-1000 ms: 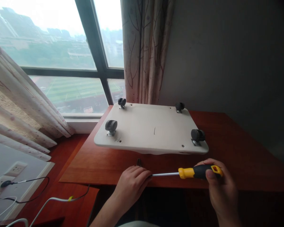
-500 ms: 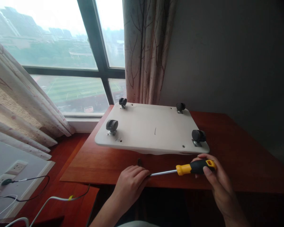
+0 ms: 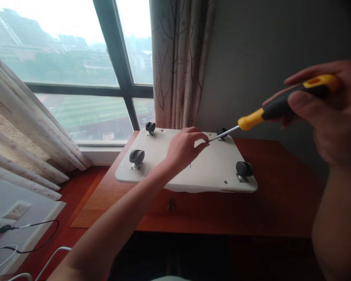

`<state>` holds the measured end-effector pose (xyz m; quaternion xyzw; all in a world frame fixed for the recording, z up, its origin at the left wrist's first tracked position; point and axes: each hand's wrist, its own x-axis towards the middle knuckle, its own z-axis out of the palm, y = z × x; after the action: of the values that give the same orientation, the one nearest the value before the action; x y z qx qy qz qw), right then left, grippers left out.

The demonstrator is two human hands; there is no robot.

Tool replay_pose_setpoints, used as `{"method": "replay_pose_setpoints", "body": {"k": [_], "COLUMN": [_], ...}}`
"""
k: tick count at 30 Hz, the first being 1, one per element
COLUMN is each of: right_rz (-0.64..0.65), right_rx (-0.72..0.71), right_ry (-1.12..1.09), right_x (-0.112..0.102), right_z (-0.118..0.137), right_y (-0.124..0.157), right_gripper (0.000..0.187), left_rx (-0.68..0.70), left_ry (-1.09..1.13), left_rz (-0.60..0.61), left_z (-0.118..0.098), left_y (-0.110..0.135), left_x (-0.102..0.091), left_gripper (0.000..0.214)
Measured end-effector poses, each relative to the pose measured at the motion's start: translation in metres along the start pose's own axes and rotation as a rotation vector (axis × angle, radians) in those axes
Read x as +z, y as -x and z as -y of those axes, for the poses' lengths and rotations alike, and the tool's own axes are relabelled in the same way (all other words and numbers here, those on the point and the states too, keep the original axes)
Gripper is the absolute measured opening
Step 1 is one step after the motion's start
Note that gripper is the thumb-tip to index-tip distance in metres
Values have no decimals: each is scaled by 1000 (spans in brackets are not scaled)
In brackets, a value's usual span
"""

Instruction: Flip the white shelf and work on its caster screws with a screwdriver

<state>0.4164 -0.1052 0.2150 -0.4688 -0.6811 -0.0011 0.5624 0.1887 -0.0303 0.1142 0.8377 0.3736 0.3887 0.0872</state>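
My right hand (image 3: 336, 109), raised at the right, is wrapped round the yellow and black handle of a screwdriver (image 3: 276, 106). Its metal shaft slants down to the left. At the shaft's tip, my left hand (image 3: 187, 146) has thumb and forefinger pinched together over the far half of a white board (image 3: 160, 152). What is in that pinch is too small to make out. The board lies on the table with several black caster wheels (image 3: 137, 157) standing up near its corners. The far right caster (image 3: 222, 132) is partly behind the shaft.
Small brass-coloured screws (image 3: 171, 203) stand on the reddish wooden table (image 3: 210, 214) in front of the board. Holes show in the board near the casters. A window and curtain (image 3: 181, 70) are behind; cables and a wall socket (image 3: 17, 210) are at the left.
Both hands have moved up and forward from the table's front edge, carrying the screwdriver over the board's far right part. The screws in front of the board show more fully.
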Motion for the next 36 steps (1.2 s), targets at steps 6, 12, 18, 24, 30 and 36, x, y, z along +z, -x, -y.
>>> {"method": "replay_pose_setpoints", "body": {"k": [6,12,18,24,30,36], "right_rz": [224,280,304,252,288,295], "right_rx": [-34,-41,-46,20,98,62], "right_ry": [201,426,501,432,442,497], "right_x": [44,87,102,114,119,117], "right_z": [-44,-85,-110,-136,-146,-154], "right_y": [-69,-100,-108,-110,-105,-106], "right_gripper": [48,69,68,40,37,39], "left_rx": [-146,-244,-283,-319,-297,-212], "left_ry": [-142,-136,-127,-124,-150,-197], "left_rz": [270,309,327,346,370,361], "left_z": [24,51,70,77,76,60], "left_y": [-81,-116,-121,-121,-115,-101], "left_x": [54,97,121,133,131,87], "left_gripper": [15,15,19,22,27,30]}}
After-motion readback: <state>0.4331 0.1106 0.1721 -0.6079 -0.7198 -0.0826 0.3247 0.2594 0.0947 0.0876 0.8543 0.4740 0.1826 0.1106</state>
